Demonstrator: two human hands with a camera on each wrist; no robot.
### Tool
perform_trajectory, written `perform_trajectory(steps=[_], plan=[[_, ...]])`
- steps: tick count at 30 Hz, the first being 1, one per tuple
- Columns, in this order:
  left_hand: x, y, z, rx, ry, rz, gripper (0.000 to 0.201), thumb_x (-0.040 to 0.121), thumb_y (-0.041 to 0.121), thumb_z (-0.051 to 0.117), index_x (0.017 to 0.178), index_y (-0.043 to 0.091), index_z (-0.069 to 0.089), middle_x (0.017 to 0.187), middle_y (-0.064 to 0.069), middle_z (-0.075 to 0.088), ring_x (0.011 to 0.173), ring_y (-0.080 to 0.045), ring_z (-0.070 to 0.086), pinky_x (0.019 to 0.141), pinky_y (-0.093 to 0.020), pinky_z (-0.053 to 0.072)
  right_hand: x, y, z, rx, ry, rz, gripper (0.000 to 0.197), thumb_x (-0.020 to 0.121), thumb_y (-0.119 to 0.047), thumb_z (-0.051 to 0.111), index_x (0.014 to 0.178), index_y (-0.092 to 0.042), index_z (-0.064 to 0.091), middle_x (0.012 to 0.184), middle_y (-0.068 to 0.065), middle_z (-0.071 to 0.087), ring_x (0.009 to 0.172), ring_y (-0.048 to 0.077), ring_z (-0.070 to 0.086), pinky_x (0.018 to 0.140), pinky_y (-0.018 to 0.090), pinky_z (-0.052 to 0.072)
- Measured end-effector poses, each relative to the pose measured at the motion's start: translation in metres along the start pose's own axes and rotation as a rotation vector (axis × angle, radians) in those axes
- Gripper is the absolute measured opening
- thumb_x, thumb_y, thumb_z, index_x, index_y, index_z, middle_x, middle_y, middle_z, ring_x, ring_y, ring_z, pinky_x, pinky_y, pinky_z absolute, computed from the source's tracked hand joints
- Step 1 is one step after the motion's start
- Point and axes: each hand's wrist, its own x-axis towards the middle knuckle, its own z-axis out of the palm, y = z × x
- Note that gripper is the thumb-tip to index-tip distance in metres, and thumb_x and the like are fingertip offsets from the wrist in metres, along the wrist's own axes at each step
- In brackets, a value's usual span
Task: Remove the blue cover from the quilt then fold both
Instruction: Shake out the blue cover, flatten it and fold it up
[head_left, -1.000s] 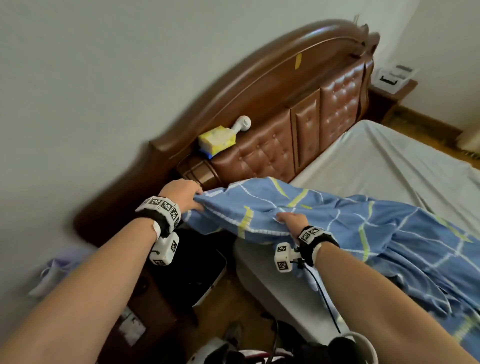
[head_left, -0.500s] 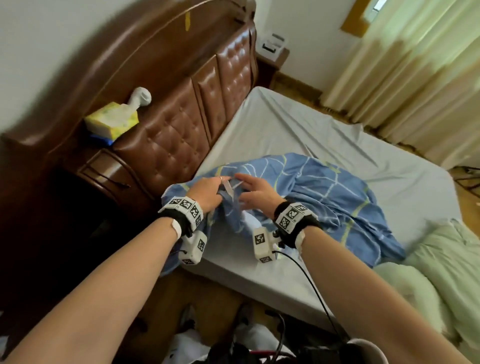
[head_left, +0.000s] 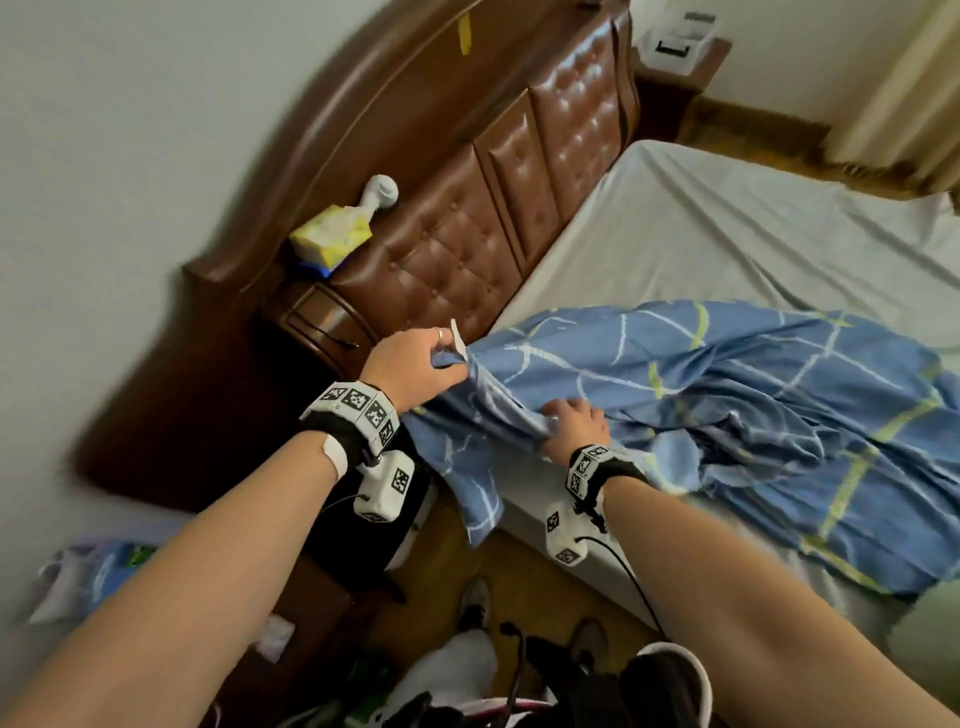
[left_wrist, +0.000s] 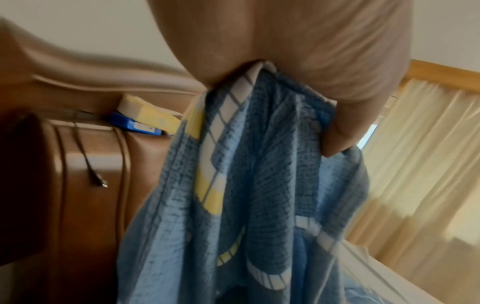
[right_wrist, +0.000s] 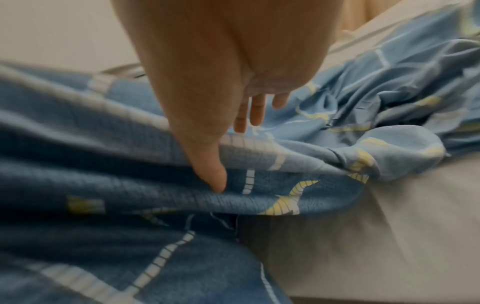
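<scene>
Blue cover (head_left: 727, 395) lies crumpled on the bed (head_left: 727, 234) near the headboard. Left hand (head_left: 410, 364) pinches a raised corner; right hand (head_left: 576, 421) grips a fold along the bed's edge. Thin, limp, light fabric, likely bunches; best held at corners.

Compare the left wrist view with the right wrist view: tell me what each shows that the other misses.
Only the left wrist view shows the left hand gripping a bunched corner of the blue cover, which hangs down from it, plus the brown headboard, a yellow tissue pack and a dangling cable.

Only the right wrist view shows the right hand, its thumb pinching a fold at the mattress edge.

Both show the blue cover and pale curtains.
</scene>
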Motion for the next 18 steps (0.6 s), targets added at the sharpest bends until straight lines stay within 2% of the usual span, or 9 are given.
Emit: perform_trajectory(steps=[2,4,7,8,10,11,13,15,18], plan=[[-0.016,0.002,-0.004,0.009,0.021,-0.046,0.032,0.073,0.049,0.065,0.093,0.026,0.073,0.080,0.001,0.071,0.082,-0.023,0.065,0.067,-0.029,0.045,0.001,0.000,0.003,0.021,0.073,-0.056,0.062,0.076,-0.028,0.074,0.131,-0.029,0.046,0.138,0.005,0.047,0.128,0.034,0.041,0.110,0.042,0.030],[-0.033,0.002,-0.006,0.006,0.026,-0.099,0.041,0.064,0.055,0.057,0.093,0.033,0.076,0.080,0.004,0.073,0.080,-0.017,0.067,0.070,-0.031,0.051,0.003,0.000,-0.001,-0.029,0.121,-0.101,0.056,0.080,-0.022,0.067,0.132,-0.022,0.044,0.134,0.010,0.053,0.126,0.035,0.045,0.109,0.044,0.031],[-0.053,0.002,-0.006,0.059,0.049,-0.187,0.029,0.069,0.047,0.065,0.089,0.030,0.077,0.076,0.001,0.072,0.077,-0.018,0.065,0.068,-0.031,0.051,0.002,-0.001,-0.013,-0.121,0.091,-0.187,0.044,0.087,-0.017,0.053,0.131,-0.022,0.052,0.126,0.015,0.060,0.124,0.036,0.046,0.113,0.045,0.027],[-0.058,0.000,-0.006,0.098,0.075,-0.209,0.022,0.074,0.043,0.068,0.086,0.026,0.077,0.075,0.000,0.071,0.076,-0.021,0.064,0.066,-0.030,0.048,0.001,-0.001,-0.017,-0.091,0.092,-0.200,0.043,0.088,-0.014,0.050,0.130,-0.019,0.053,0.124,0.018,0.060,0.123,0.037,0.047,0.111,0.045,0.029],[-0.066,-0.004,-0.005,0.186,0.112,-0.254,0.017,0.081,0.035,0.069,0.078,0.018,0.070,0.077,-0.006,0.068,0.079,-0.029,0.063,0.063,-0.030,0.041,-0.003,0.004,-0.028,-0.009,0.099,-0.201,0.038,0.088,-0.011,0.045,0.126,-0.013,0.049,0.118,0.022,0.063,0.112,0.040,0.055,0.094,0.045,0.043],[-0.067,-0.009,-0.003,0.220,0.122,-0.279,0.015,0.083,0.031,0.067,0.077,0.017,0.067,0.082,-0.010,0.068,0.082,-0.033,0.062,0.064,-0.031,0.040,-0.007,0.008,-0.034,0.012,0.093,-0.188,0.034,0.089,-0.013,0.045,0.123,-0.013,0.048,0.114,0.022,0.064,0.105,0.041,0.059,0.085,0.043,0.046],[-0.064,-0.017,0.004,0.258,0.129,-0.343,0.016,0.087,0.027,0.064,0.092,0.013,0.071,0.096,-0.014,0.068,0.092,-0.037,0.062,0.070,-0.036,0.045,-0.018,0.020,-0.051,0.001,0.091,-0.178,0.027,0.093,-0.022,0.048,0.119,-0.016,0.048,0.109,0.019,0.066,0.098,0.040,0.062,0.079,0.042,0.048],[-0.055,-0.024,0.019,0.279,0.118,-0.417,0.019,0.087,0.025,0.062,0.101,0.015,0.072,0.103,-0.013,0.066,0.097,-0.037,0.062,0.077,-0.040,0.050,-0.032,0.034,-0.069,-0.015,0.109,-0.192,0.028,0.092,-0.033,0.054,0.116,-0.019,0.051,0.109,0.014,0.068,0.098,0.038,0.063,0.079,0.040,0.049],[-0.038,-0.027,0.043,0.284,0.117,-0.495,0.020,0.086,0.026,0.062,0.098,0.016,0.074,0.102,-0.013,0.067,0.096,-0.037,0.064,0.078,-0.042,0.055,-0.052,0.060,-0.092,-0.059,0.082,-0.185,0.035,0.083,-0.045,0.065,0.110,-0.023,0.062,0.107,0.008,0.069,0.100,0.034,0.063,0.083,0.036,0.046]])
